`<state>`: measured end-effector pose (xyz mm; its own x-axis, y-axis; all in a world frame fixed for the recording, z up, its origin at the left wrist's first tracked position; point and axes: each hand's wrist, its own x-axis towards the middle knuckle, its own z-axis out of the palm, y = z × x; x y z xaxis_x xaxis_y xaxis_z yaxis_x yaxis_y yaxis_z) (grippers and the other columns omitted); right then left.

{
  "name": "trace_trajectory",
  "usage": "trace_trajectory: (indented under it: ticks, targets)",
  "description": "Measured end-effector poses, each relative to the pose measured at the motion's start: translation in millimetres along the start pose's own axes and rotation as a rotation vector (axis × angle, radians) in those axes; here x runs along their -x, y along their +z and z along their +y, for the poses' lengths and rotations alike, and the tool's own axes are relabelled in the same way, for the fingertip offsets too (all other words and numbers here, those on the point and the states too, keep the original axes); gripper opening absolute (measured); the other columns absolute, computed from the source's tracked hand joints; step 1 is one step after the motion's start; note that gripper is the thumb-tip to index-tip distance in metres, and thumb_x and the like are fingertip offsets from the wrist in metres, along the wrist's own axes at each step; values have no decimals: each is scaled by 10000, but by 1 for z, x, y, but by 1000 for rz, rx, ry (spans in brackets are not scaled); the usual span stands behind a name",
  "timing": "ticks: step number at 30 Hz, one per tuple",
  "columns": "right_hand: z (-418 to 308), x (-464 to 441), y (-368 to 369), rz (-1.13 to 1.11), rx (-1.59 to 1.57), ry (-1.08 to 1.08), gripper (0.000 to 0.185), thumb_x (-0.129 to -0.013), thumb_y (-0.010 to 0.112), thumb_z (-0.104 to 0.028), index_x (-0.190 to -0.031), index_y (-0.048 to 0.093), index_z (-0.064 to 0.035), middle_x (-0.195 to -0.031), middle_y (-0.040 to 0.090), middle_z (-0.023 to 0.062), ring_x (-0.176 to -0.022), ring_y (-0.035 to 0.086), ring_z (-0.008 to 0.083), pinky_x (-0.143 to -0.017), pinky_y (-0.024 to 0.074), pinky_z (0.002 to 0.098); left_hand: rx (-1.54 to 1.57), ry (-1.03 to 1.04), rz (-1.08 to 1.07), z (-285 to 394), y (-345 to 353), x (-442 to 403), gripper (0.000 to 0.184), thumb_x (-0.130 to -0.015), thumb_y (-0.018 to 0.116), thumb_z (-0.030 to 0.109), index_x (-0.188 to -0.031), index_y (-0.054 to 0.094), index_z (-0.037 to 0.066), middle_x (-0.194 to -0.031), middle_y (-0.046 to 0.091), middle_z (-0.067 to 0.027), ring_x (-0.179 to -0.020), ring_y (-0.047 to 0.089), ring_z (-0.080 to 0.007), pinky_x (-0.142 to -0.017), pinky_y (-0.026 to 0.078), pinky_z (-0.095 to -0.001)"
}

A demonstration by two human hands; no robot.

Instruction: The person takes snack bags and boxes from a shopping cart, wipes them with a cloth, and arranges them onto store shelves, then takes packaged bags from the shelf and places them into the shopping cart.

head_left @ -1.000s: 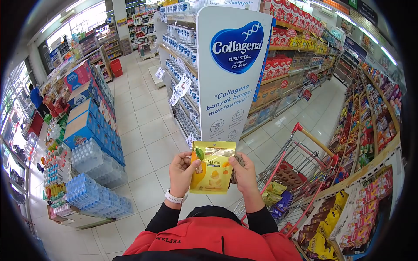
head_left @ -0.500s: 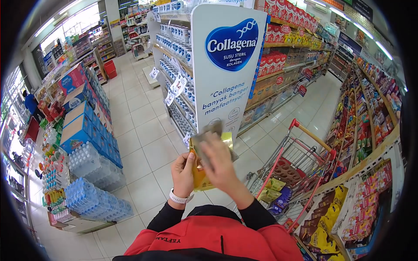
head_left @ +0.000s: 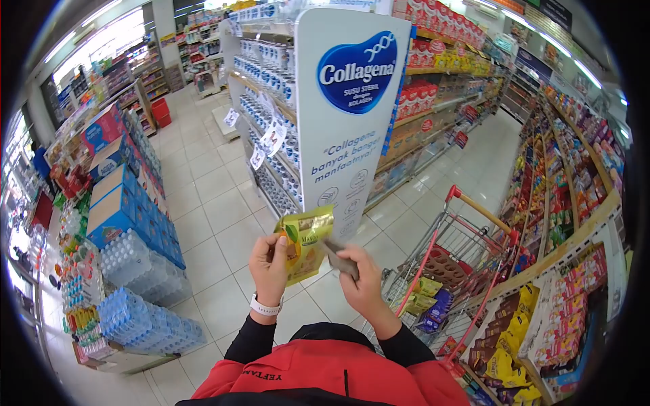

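Observation:
In the head view, my left hand [head_left: 269,265] grips a yellow-green snack pouch [head_left: 306,247] by its left edge, thumb across the front. The pouch is upright, with "Mango" and fruit pictures printed on it. My right hand [head_left: 361,279] is closed on a folded grey-brown cloth [head_left: 342,260], whose far end is at the pouch's right side. Whether cloth and pouch touch I cannot tell.
A shopping cart [head_left: 440,264] stands to the right, holding yellow-green packs [head_left: 422,294] and purple packs [head_left: 435,311]. Ahead is a white shelf-end panel [head_left: 352,142]. Shrink-wrapped water bottles [head_left: 149,321] are stacked at left; snack shelves [head_left: 501,365] line the right.
My right hand has moved right and down with the cloth, uncovering the pouch's front. My left hand has shifted slightly left with the pouch.

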<state>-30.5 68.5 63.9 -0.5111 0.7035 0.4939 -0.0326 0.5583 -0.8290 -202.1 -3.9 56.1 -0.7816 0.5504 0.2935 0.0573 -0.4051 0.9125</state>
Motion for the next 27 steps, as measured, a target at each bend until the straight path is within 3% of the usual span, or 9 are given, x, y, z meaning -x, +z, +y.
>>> trace_trajectory:
  ticks: [2,5,6,15,18,19,20,22,27]
  targets:
    - [-17,-27,6,106,215,-363,398,-749,612,41,-1141,625,-29,-1197,621,141,-1101,595,321,-921,479,419,-276,132,-107,-15,2,2,59,-923,585,27,-905,612,-22,-784,588,-42,-682,545,-109,-661,435,-239]
    - [-17,-46,20,-17,436,-630,406,-784,616,-43,-1189,616,-17,-1253,597,134,-1152,569,304,-930,465,418,-334,408,-172,-4,19,7,72,-855,560,-56,-910,602,-36,-794,549,-75,-697,537,-158,-647,426,-266]
    - [-8,-45,26,16,525,-677,416,-795,599,-113,-1196,620,-5,-1245,597,124,-1141,565,291,-932,452,415,-230,334,-179,-7,21,5,133,-802,530,-107,-896,597,-41,-797,525,-99,-712,527,-193,-644,426,-287]
    - [62,-3,-7,280,826,-359,324,-748,619,-24,-1070,655,-26,-1117,632,116,-1078,590,294,-858,473,390,-213,183,-403,-5,26,-10,34,-905,596,-15,-887,618,-32,-776,511,-58,-686,499,-127,-622,407,-258]
    - [51,12,-25,404,623,-15,413,-697,580,114,-1094,617,4,-1159,633,162,-1077,594,361,-908,481,421,-208,195,-477,-27,32,-22,46,-913,592,-11,-885,618,-36,-752,519,-41,-688,503,-103,-626,416,-230]
    - [34,10,-26,412,637,0,413,-697,580,114,-1094,617,4,-1159,633,162,-1077,594,361,-908,481,421,-247,200,-507,-31,32,-20,52,-919,591,-5,-887,618,-35,-747,527,-32,-687,513,-93,-637,429,-218]
    - [19,6,-24,502,571,-56,454,-684,596,115,-1123,591,2,-1181,618,170,-1070,593,369,-915,480,424,-60,-70,-508,-27,38,-13,64,-936,595,29,-918,621,-27,-779,581,-24,-694,550,-75,-651,466,-214]
    - [-2,4,-25,560,631,-174,593,-663,639,111,-1230,520,-16,-1237,582,197,-1103,576,389,-948,472,422,-34,-71,-531,-29,44,-8,74,-942,597,45,-937,619,-26,-811,602,-26,-709,568,-70,-664,488,-220]
    - [-20,16,-33,617,648,-242,615,-653,658,106,-1243,544,-23,-1278,568,182,-1176,538,386,-992,441,435,41,-144,-605,-20,55,11,111,-945,613,74,-976,612,-33,-879,642,-43,-763,605,-75,-687,524,-236]
